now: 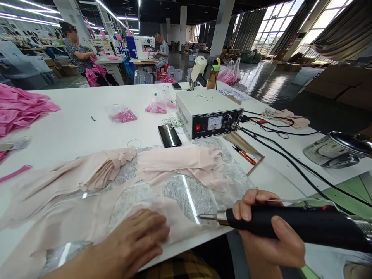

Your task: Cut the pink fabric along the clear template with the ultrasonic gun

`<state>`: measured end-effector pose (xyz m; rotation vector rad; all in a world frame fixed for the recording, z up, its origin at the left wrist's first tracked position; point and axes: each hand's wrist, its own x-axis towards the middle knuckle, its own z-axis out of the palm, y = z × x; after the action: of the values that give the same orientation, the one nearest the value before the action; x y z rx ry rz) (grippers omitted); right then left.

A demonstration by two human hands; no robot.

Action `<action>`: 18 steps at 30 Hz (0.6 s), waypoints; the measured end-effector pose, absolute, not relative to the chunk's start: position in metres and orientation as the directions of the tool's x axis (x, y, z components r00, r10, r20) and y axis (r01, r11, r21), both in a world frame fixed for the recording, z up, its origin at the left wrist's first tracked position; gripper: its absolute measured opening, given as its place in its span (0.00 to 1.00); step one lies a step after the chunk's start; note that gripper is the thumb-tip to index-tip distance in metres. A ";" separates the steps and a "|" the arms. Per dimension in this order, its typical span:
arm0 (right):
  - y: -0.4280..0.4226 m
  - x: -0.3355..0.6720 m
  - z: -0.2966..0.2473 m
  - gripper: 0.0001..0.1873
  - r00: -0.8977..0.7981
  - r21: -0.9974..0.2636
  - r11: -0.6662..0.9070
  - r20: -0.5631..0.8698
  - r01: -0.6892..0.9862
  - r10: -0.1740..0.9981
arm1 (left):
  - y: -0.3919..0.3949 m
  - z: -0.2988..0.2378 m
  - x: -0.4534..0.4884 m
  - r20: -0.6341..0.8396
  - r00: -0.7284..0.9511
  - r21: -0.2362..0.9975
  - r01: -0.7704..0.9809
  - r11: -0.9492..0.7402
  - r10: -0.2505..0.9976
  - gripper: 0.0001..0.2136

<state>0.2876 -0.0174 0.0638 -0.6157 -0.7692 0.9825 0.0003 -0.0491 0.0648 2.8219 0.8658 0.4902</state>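
Note:
Pale pink fabric [95,182] with grey lace patches lies spread on the white table [72,124], partly under a clear plastic sheet [188,197]. My left hand [136,240] rests flat on the fabric near the table's front edge, fingers stretched out. My right hand [267,236] is wrapped round a black handheld tool [290,224] whose metal tip [207,217] points left, close to the fabric's edge. A black cable runs from the tool towards a white control box [207,116] with a dial gauge.
A black phone [169,135] lies beside the box. Bags of pink beads [123,115] and a pink cloth pile [20,108] sit farther back. Orange scissors [244,155] on a metal plate and a metal lamp shade [340,149] lie right. People work at far tables.

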 end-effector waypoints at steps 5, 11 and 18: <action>-0.005 0.269 0.056 0.10 0.371 -0.730 0.430 0.256 -0.531 0.893 | -0.039 0.050 0.015 0.358 0.459 0.292 0.772 -0.565 0.813 0.11; 0.000 0.243 0.048 0.10 0.335 -0.708 0.411 0.255 -0.575 0.907 | -0.007 0.060 0.028 0.107 0.431 0.336 0.833 -0.440 0.896 0.07; -0.006 0.248 0.057 0.12 0.357 -0.695 0.448 0.285 -0.563 0.890 | -0.001 0.059 0.031 0.231 0.653 0.504 0.554 -0.663 0.721 0.06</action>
<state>0.2483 -0.0063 0.0566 -0.5376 -0.7078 0.9979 0.0314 -0.0009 0.0591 2.4814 1.0050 0.5900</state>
